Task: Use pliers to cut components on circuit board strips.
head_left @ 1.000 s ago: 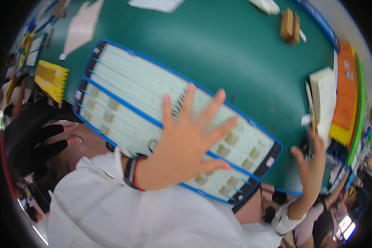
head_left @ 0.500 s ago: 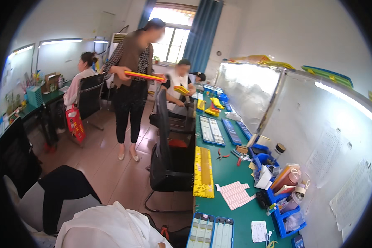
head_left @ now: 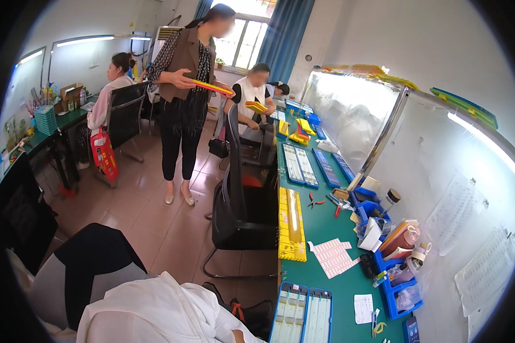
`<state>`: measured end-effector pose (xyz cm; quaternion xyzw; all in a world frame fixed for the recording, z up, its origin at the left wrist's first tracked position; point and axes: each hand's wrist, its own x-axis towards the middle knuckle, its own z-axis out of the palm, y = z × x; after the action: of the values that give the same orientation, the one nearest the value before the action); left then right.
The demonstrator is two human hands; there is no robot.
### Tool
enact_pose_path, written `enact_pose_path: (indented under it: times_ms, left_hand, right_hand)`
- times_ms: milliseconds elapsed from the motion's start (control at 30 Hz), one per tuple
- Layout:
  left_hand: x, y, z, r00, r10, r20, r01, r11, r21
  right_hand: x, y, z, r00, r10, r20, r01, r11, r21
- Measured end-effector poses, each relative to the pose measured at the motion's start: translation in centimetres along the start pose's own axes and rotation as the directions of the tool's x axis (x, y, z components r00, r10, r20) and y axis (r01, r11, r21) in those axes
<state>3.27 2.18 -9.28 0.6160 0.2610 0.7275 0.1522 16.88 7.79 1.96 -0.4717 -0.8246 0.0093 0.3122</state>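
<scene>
Neither of my hands can be made out. White cloth [head_left: 160,311], looking like a garment with a sleeve, fills the lower edge left of the bench. At its right end a small patch of skin [head_left: 238,336] shows, too cut off to tell what part it is. Closest to it on the green bench lies an open blue case [head_left: 302,314] with pale compartments, cut by the lower edge. Beyond it are a pink-and-white label sheet [head_left: 333,257] and a yellow tray [head_left: 292,224]. A handwritten paper slip [head_left: 363,308] lies to the right, with tweezers [head_left: 375,321] beside it.
A standing person [head_left: 186,91] holds a red-and-yellow flat stack [head_left: 213,87]. Farther back, a seated person [head_left: 252,100] holds yellow pieces. Black chairs [head_left: 234,188] line the bench. Blue bins [head_left: 396,291] hold bottles and small bags by the wall. Red-handled pliers [head_left: 315,200] lie farther along.
The view has shifted, so the bench sits farther right and higher. The white cloth reaches farther right and a patch of skin now shows. The standing person's head has turned more to the right.
</scene>
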Motion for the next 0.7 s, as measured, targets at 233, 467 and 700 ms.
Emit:
enact_pose_path:
  times_ms: [233,467,700]
  left_hand:
    - [6.8,9.2,-3.5,0.491,-0.644,0.587,-0.120,0.617,0.777]
    - [6.2,5.9,-5.3,0.636,-0.530,0.561,-0.008,0.722,0.692]
    - [8.7,5.5,-4.9,0.343,-0.709,0.617,0.027,0.663,0.748]
  right_hand:
    - [-3.7,2.1,-4.0,0.966,-0.035,-0.255,-0.009,0.986,-0.169]
    - [-12.6,11.6,-5.9,0.844,0.436,-0.313,-0.287,0.859,0.425]
    - [-4.4,4.2,-7.6,0.848,0.489,-0.206,-0.127,0.564,0.816]
